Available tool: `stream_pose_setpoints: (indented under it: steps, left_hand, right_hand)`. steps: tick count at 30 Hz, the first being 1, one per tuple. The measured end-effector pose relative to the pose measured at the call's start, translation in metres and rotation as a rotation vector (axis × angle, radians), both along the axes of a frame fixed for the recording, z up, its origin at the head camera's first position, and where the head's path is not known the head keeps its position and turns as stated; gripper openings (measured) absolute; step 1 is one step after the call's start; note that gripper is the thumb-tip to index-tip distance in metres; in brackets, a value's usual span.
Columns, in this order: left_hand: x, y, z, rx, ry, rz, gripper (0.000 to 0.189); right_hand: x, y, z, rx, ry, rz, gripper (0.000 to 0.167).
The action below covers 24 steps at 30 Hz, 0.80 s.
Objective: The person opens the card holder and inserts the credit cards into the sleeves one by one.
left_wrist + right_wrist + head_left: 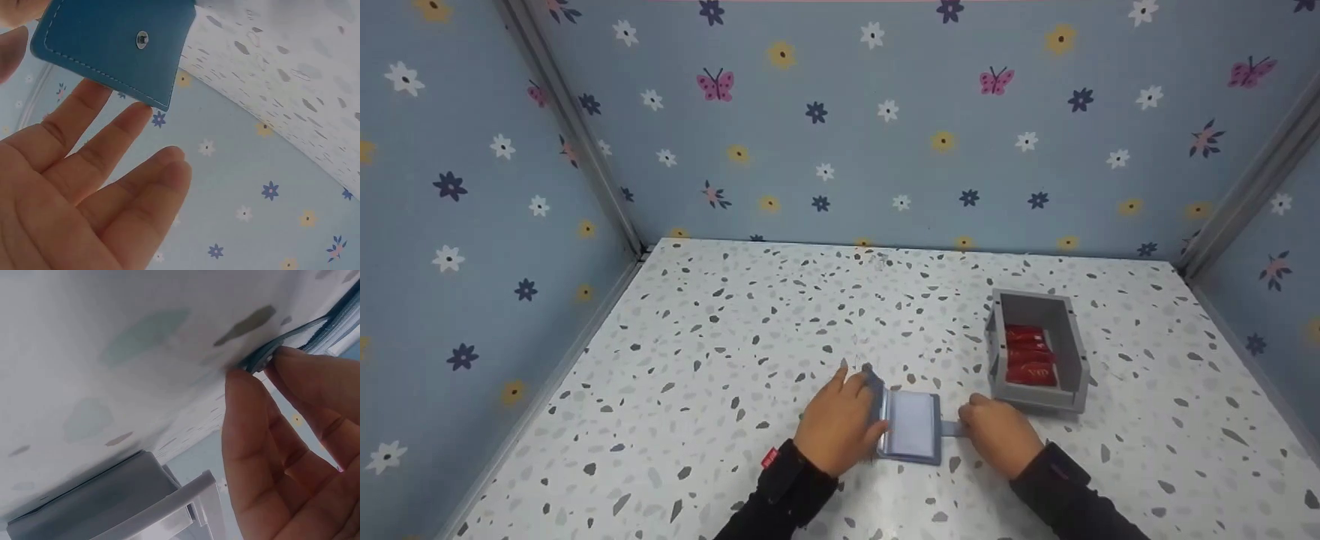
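A small blue card holder [937, 442] lies open on the speckled table, its pale inner sleeves [913, 424] facing up. My left hand [838, 421] holds its raised left cover, thumb near the fold and fingers along the outer edge. In the left wrist view that cover [112, 50] shows white stitching and a metal snap [142, 39]; the lower fingers extend loosely below it. From the holder's right side a narrow strap [952, 428] reaches out. My right hand [1001, 435] pinches the strap's end between thumb and fingertips, close over the table.
A grey open bin [1081, 367] holding several red packets [1030, 367] stands just beyond my right hand. Flower-patterned walls [840, 120] border the speckled table [720, 322] at the back and both sides.
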<state>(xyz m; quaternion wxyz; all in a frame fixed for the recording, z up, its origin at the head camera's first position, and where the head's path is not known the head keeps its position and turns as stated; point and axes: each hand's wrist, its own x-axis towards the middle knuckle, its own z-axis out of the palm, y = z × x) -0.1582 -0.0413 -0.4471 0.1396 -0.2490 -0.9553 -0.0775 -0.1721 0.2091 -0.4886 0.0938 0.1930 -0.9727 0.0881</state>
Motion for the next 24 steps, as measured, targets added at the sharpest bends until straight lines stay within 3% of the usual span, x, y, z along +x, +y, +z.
stream_pose_setpoints:
  steps: [5,13,17,24]
  left_hand:
    - [-0.001,-0.006,-0.012,-0.004,-0.064,0.053,0.042]
    - [-0.003,-0.002,-0.026,0.078,-0.316,0.116,0.04]
    - [-0.004,-0.001,-0.03,0.091,-0.344,0.113,0.041]
    - [-0.003,0.002,-0.033,0.027,-0.308,0.093,0.037]
  right_hand:
    - [0.0,0.001,-0.001,0.014,-0.012,-0.011,0.011]
    - [0.002,0.002,0.0,0.043,-0.002,-0.01,0.013]
    - [0.003,0.002,-0.001,0.046,-0.006,-0.015,0.013]
    - [0.008,0.007,-0.001,0.05,0.003,-0.025,0.01]
